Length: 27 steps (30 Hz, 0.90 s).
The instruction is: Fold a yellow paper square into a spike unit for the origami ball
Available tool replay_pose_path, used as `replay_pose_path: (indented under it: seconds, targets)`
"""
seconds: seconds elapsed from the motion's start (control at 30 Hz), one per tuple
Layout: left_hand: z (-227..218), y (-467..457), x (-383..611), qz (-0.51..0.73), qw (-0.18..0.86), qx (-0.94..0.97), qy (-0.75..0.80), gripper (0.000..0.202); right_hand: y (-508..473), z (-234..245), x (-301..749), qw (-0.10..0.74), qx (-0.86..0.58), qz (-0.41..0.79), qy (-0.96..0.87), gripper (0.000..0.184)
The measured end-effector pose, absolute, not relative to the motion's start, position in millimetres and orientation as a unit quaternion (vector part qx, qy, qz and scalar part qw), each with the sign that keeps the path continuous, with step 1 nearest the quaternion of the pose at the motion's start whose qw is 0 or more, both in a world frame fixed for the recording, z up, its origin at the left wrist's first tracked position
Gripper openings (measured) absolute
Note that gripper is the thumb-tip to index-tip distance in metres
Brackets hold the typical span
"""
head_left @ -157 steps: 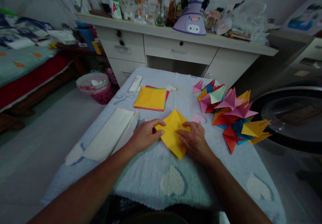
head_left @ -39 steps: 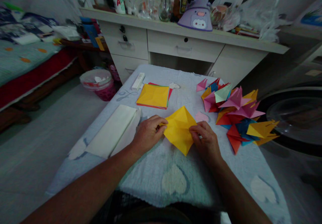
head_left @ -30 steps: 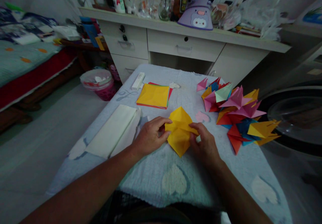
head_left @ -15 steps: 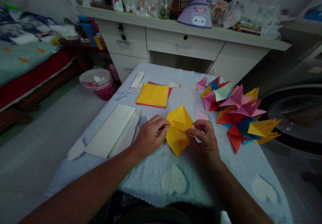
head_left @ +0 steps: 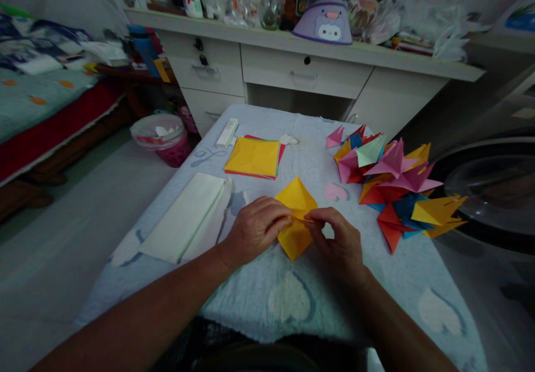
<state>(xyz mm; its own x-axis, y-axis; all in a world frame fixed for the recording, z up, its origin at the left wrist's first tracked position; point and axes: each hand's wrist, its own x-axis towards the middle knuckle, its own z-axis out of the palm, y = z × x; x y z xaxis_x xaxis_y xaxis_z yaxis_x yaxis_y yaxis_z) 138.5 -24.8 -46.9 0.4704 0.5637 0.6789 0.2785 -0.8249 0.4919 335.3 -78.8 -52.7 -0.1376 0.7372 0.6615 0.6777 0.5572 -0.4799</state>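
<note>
A partly folded sheet of yellow origami paper [head_left: 296, 241] is held low over the cloth-covered table, its points facing away from and towards me. My left hand [head_left: 259, 226] pinches its left side, and my right hand [head_left: 336, 235] pinches the right side; both sets of fingertips are close to the middle crease and partly hide it. Beyond the hands lies a stack of square coloured paper [head_left: 253, 157], yellow on top. Off to the right is a heap of folded paper cranes [head_left: 393, 180] in pink, red, blue, orange and pale green.
A folded white paper or cloth packet [head_left: 184, 216] lies left of my hands. A small white box [head_left: 227, 133] is at the table's far left. Behind stands a white desk [head_left: 305, 65] with drawers; a pink waste bin [head_left: 161, 138] is on the floor, and a front-loading machine [head_left: 493, 188] at right.
Both hands have moved inward along the yellow paper, fingertips now nearer each other at its middle. The paper's sides have drawn in, making it narrower.
</note>
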Motion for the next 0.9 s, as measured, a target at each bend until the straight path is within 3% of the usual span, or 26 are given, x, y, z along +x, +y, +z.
replay_pose_path:
  seconds: [0.9]
  targets:
    - [-50.8,-25.6,147.5,0.465,0.149,0.848,0.206,0.008,-80.6,-56.4,330.5,0.463,-0.421,0.043,-0.779,0.028]
